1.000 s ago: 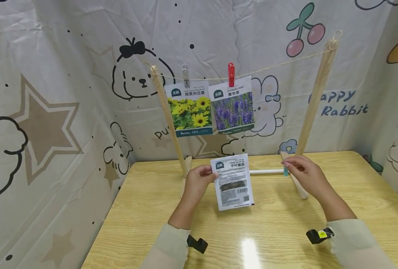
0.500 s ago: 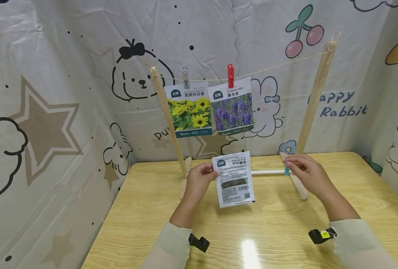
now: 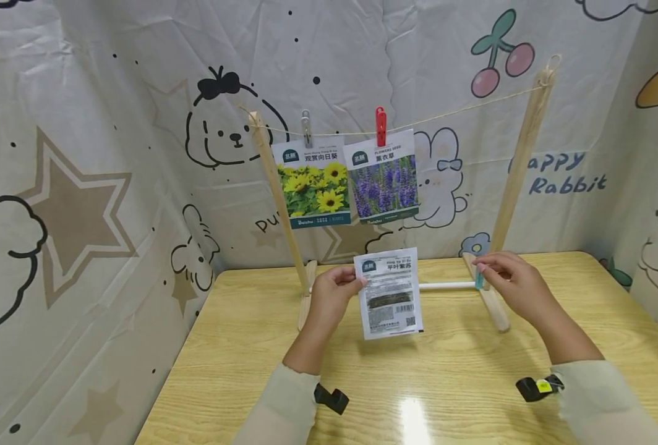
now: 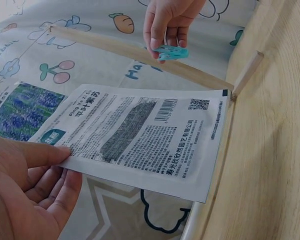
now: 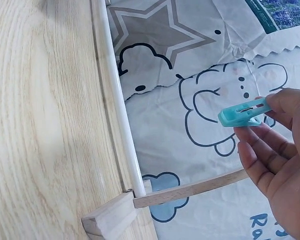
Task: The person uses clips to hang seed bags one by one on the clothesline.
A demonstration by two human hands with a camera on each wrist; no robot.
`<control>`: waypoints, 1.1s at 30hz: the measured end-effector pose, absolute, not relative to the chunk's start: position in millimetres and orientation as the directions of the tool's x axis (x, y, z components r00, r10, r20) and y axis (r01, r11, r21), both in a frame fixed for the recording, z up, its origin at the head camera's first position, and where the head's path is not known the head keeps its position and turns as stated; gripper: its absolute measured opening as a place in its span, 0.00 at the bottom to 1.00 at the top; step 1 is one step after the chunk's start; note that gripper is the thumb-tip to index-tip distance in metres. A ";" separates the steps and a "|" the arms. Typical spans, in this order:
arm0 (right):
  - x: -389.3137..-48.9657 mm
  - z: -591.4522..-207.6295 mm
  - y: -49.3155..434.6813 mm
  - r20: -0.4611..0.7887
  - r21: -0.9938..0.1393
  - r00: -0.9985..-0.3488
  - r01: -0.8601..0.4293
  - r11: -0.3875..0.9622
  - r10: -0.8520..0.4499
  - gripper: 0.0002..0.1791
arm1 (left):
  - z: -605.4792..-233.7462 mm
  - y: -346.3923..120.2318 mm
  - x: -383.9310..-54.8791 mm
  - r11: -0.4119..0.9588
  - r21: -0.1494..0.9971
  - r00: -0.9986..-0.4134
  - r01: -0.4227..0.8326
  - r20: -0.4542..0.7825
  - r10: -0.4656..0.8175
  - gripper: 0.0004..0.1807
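A white seed packet (image 3: 390, 296), its printed back toward me, is pinched at its left edge by my left hand (image 3: 331, 300). In the left wrist view the thumb lies on top of the packet (image 4: 140, 135). My right hand (image 3: 512, 287) pinches a turquoise clothespin (image 5: 245, 112) between thumb and fingers, beside the right post. Above, a sunflower seed packet (image 3: 315, 185) hangs from the string (image 3: 451, 111) by a grey clothespin (image 3: 306, 128). Beside it a lavender seed packet (image 3: 383, 179) hangs by a red clothespin (image 3: 381, 126).
Two wooden posts, left (image 3: 276, 179) and right (image 3: 521, 167), hold the string and stand on wooden feet. A white rod (image 3: 446, 285) joins them low down. The frame stands on a wood-grain table (image 3: 240, 371), before a patterned cloth (image 3: 140, 123).
The left hand has moved the packet slightly up and to the right. My right hand with the turquoise clothespin has shifted a little right and up. The hanging packets stay on the string.
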State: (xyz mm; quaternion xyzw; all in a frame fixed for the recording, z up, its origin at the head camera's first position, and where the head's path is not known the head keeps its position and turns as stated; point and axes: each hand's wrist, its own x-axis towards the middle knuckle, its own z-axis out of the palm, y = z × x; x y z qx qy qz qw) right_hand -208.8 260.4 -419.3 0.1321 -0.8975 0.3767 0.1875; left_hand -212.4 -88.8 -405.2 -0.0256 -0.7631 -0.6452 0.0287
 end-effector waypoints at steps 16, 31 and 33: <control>-205.1 -408.8 266.0 0.421 -0.609 -0.902 -0.358 0.708 -0.094 0.14 | -398.6 -84.1 -214.5 0.172 0.982 -0.997 0.082 0.082 0.006 0.10; -206.1 -403.3 263.2 0.423 -0.606 -0.901 -0.363 0.708 -0.100 0.14 | -387.0 -84.8 -218.0 0.140 0.986 -0.996 0.093 0.093 0.007 0.11; -205.9 -401.6 263.4 0.424 -0.599 -0.900 -0.361 0.715 -0.100 0.14 | -386.8 -84.7 -218.6 0.137 0.986 -0.995 0.096 0.096 0.005 0.11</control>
